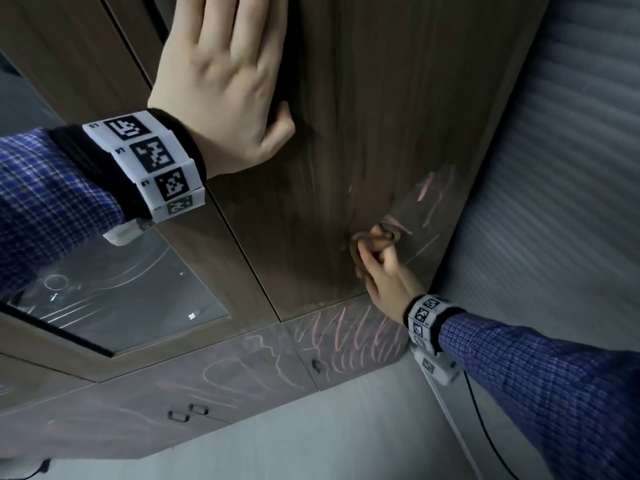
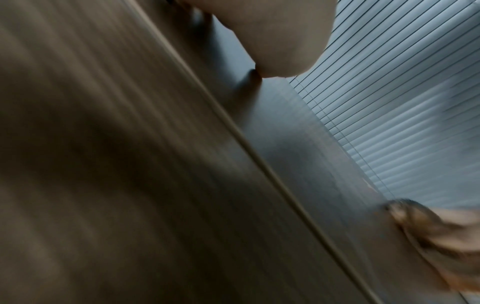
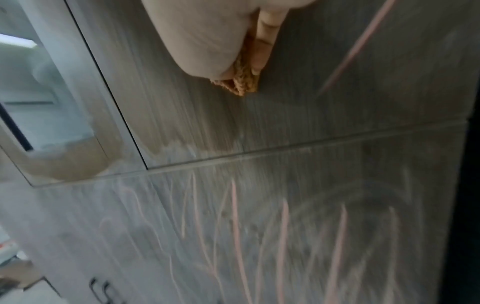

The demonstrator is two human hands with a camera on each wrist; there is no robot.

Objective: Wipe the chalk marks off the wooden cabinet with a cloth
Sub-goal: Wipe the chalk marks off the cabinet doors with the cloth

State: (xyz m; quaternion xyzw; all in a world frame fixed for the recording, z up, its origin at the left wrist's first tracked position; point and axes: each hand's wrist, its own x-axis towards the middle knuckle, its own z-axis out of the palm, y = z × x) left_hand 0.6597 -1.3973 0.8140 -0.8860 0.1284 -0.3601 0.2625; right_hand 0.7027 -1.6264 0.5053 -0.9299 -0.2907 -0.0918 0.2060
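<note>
Mid-wipe: your right hand (image 1: 384, 271) clamps the bunched cloth (image 1: 372, 239) against the cabinet door (image 1: 363, 116). Left hand (image 1: 221, 74) lies flat, fingers straight, bracing above. Chalk marks (image 1: 426, 192) just beyond the cloth; sweep there next, likely firmly.

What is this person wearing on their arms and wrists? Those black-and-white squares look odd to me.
Both arms wear blue checked shirt sleeves with black cuffs beneath. Each wrist carries a white band printed with square black-and-white code markers, and a small white box hangs under it. A thin black cable trails from the right wrist's box. The left hand and right hand are bare.
</note>
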